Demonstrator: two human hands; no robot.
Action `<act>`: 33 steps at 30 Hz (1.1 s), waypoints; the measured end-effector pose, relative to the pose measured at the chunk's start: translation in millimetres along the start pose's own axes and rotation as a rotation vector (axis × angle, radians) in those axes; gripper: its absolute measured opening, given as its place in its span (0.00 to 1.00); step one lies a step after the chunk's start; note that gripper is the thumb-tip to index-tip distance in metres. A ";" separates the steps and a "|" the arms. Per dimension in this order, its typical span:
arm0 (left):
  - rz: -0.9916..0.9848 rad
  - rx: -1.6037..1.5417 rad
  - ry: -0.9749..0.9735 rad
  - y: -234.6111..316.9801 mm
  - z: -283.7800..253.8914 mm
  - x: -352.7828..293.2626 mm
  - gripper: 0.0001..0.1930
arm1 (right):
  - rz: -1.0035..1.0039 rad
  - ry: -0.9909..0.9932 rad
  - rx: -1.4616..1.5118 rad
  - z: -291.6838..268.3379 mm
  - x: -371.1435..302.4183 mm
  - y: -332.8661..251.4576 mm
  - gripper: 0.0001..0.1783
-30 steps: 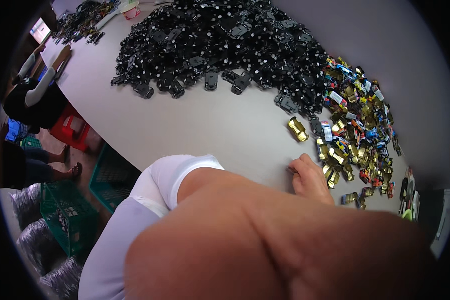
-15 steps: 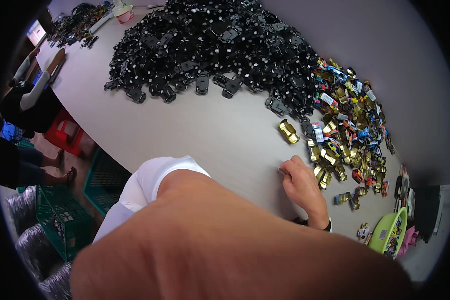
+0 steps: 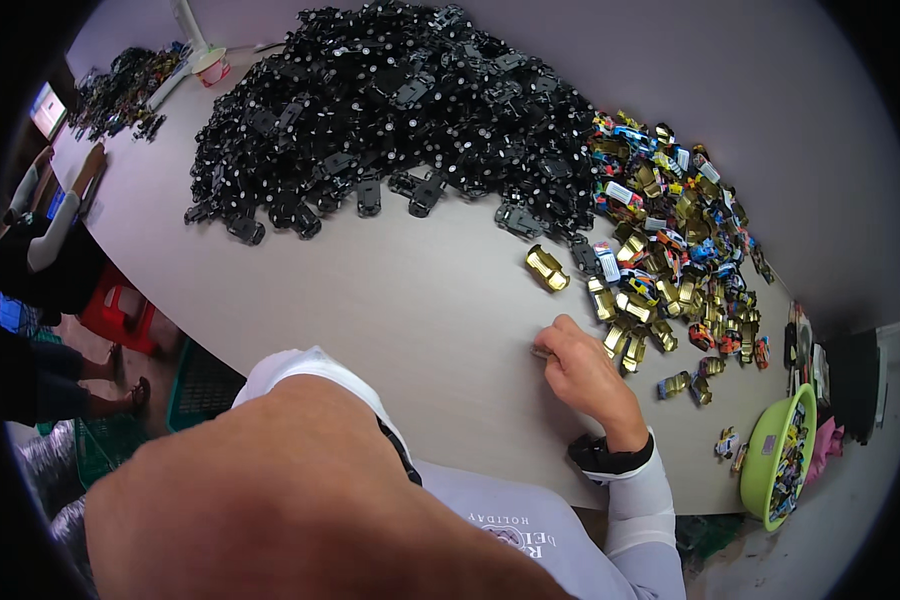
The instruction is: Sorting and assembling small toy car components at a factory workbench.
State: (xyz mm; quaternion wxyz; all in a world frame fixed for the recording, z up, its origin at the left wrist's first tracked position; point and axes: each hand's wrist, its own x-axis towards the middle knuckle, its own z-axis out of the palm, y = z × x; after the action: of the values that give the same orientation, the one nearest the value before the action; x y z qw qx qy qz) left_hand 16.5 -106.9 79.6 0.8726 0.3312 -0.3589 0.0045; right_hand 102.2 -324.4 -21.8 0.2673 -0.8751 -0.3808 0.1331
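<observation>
My left hand (image 3: 300, 490), very near the camera, fills the lower left as a large blurred shape; its fingers are out of sight. A white cuff edged in black borders it. My right hand (image 3: 582, 375) rests on the table with its fingers curled in a pinch; a small thing shows faintly at the fingertips, too hidden to name. Just beyond it lies a single gold toy car shell (image 3: 547, 268), hollow side up. To its right spreads a pile of toy car shells (image 3: 670, 225), gold inside and brightly coloured outside.
A big heap of black toy car chassis (image 3: 390, 120) covers the table's (image 3: 300, 290) back. A green basin (image 3: 765, 460) of toy parts stands at the right edge. Far left are another pile (image 3: 125, 90), a seated person (image 3: 45, 230), a red stool (image 3: 120, 310) and green crates (image 3: 205, 380).
My left hand has shifted down and left in the picture, uncovering my right sleeve and shirt. The whole view has moved slightly. My right hand keeps its pinch beside the shells.
</observation>
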 end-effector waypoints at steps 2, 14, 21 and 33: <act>-0.006 0.007 0.006 -0.8 -0.3 0.9 0.15 | -0.017 0.005 0.014 -0.9 -0.4 1.4 0.11; -0.066 0.039 0.033 9.4 -9.1 -7.2 0.14 | 0.084 0.242 0.029 -29.5 -1.0 19.7 0.10; -0.090 0.100 0.113 41.2 -2.5 -53.0 0.14 | 0.063 0.207 0.141 -23.6 5.1 19.0 0.11; -0.142 0.209 0.200 30.3 -4.3 -34.0 0.13 | 0.012 0.134 0.193 -13.6 8.7 13.4 0.10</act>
State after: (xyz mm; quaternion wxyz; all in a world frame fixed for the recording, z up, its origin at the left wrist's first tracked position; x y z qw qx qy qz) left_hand -13.5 -73.0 73.4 0.8630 0.4425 -0.2433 0.0130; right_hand 122.0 -330.5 -18.5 0.3741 -0.8545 -0.3425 0.1120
